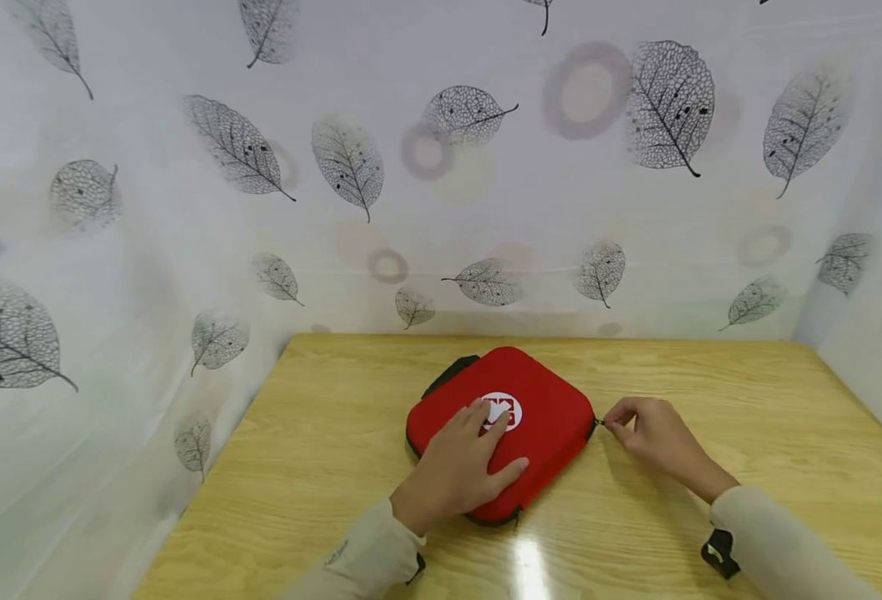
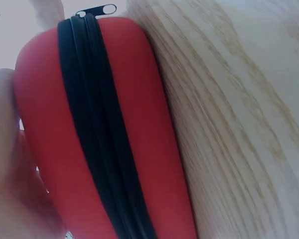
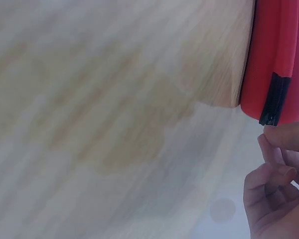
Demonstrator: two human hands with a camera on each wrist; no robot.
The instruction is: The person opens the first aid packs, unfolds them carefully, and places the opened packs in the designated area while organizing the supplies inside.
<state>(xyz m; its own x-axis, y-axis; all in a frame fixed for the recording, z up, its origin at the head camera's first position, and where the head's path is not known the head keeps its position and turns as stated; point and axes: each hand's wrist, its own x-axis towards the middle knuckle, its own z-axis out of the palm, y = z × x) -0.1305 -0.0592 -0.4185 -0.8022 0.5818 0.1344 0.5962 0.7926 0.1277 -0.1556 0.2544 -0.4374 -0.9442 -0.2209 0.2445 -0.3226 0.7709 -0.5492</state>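
Observation:
A red zippered case with a white round emblem lies on the table, turned cornerwise. My left hand rests on its top with fingers spread, partly covering the emblem. At the case's right corner, my right hand pinches a small zipper pull between thumb and forefinger; the right wrist view shows the fingertips at the end of a black zipper stretch. Another zipper pull sticks out at the near corner. Along that side, the black zipper band runs together, its edges joined.
A black strap-like handle sits at the case's far left side. The wooden table stretches around the case, with a leaf-printed curtain behind and at both sides. A dark wrist device sits below the right sleeve.

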